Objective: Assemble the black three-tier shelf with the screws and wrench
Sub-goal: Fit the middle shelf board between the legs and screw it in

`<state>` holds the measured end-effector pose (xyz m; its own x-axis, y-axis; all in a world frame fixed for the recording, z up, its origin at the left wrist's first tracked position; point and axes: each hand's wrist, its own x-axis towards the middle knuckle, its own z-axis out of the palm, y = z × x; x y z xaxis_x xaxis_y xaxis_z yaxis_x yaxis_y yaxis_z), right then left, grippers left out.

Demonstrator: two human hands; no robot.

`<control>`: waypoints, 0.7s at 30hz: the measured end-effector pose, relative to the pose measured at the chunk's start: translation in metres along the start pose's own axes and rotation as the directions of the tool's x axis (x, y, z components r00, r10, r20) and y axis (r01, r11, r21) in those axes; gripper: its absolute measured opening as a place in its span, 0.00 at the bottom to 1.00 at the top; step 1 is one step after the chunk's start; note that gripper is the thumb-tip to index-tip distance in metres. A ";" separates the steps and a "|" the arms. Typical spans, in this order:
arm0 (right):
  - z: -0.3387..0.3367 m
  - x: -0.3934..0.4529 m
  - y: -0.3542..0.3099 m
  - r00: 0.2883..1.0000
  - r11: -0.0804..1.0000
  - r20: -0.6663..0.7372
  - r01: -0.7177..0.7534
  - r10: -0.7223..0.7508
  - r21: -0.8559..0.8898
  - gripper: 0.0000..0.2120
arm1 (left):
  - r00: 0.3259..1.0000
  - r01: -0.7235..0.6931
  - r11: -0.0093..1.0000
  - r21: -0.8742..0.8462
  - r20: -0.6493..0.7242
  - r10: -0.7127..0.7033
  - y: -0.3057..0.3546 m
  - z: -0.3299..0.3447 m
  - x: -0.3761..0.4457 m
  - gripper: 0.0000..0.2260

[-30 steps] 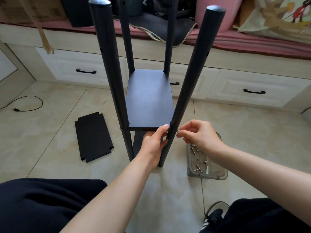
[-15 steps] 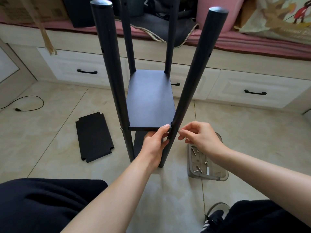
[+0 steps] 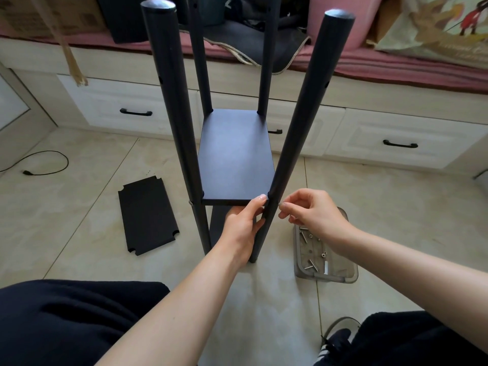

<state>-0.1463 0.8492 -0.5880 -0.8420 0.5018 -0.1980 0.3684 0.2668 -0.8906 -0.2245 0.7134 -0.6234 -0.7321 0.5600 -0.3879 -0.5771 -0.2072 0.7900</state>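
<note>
Near frame centre, left hand (image 3: 244, 223) gripping board (image 3: 235, 157) against pole (image 3: 295, 133) for alignment, right hand (image 3: 314, 212) pinching screw (image 3: 280, 204) at its hole.

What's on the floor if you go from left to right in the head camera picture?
Cable → loose black panel → shelf frame → clear tray of screws.

- Black shelf frame (image 3: 235, 157): four round posts upright on the floor, one board fixed midway.
- Loose black board (image 3: 148, 213): flat, left of the frame.
- Screws (image 3: 310, 265): in a clear tray right of the frame.
</note>
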 end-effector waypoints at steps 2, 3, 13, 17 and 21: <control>0.001 0.001 -0.001 1.000 1.000 -0.010 0.026 -0.027 -0.012 0.04 | 1.000 -0.003 1.000 0.000 -0.001 0.003 0.000 0.000 0.000 0.08; 0.000 0.001 -0.001 0.999 0.999 -0.014 0.042 -0.042 -0.022 0.03 | 1.000 -0.004 1.000 -0.002 0.000 0.004 0.000 0.000 -0.001 0.08; -0.005 0.011 -0.003 0.987 0.984 -0.053 0.145 -0.151 -0.107 0.08 | 1.000 -0.001 1.000 -0.001 -0.003 0.001 0.001 0.000 -0.001 0.06; -0.009 0.015 -0.008 0.981 0.956 -0.014 0.187 -0.195 -0.225 0.14 | 1.000 -0.011 1.000 0.007 0.000 0.011 0.002 -0.003 0.000 0.07; -0.014 0.018 -0.018 0.962 0.978 0.251 0.150 -0.110 -0.147 0.25 | 1.000 -0.009 0.996 0.087 -0.020 0.011 0.008 -0.004 -0.002 0.08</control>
<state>-0.1627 0.8649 -0.5696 -0.9493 0.2464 -0.1953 0.2915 0.4575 -0.8400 -0.2292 0.7073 -0.6184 -0.7454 0.5418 -0.3884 -0.5365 -0.1417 0.8319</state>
